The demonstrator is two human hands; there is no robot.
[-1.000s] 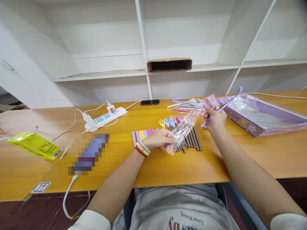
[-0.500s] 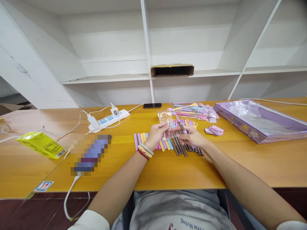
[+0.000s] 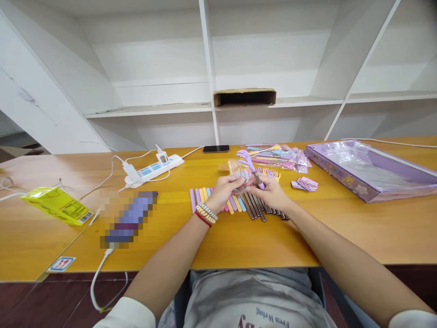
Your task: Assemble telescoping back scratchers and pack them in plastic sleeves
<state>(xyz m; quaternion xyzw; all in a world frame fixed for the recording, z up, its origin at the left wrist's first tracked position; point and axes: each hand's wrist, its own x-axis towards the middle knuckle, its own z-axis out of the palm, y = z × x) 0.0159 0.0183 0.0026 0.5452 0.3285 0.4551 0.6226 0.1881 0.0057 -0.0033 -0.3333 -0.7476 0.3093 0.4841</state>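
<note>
My left hand [image 3: 224, 193] pinches a clear plastic bag [image 3: 235, 167] above the table. In my right hand [image 3: 269, 192] is a purple back scratcher [image 3: 246, 159] with a claw-shaped head and a short metal shaft; its head points up and away from me. Both hands' fingertips meet near the bag's lower edge. Beneath them lie rows of back scratcher parts: coloured handles [image 3: 201, 196] on the left, metal tubes [image 3: 256, 209] in the middle, and coloured claw heads [image 3: 269, 173] behind my right hand. My hands hide part of these rows.
Bagged back scratchers [image 3: 276, 157] lie behind the rows. Small pink cards [image 3: 305, 184] and a purple tray box [image 3: 367, 193] are to the right. On the left are a power strip [image 3: 155, 171], a pixelated phone-like object [image 3: 131, 218] and a yellow package [image 3: 59, 205]. A black phone [image 3: 216, 149] lies at the back.
The back scratcher in my right hand has turned, so its claw head now faces me more broadly. My right fingers have drawn closer to my left fingers and the bag.
</note>
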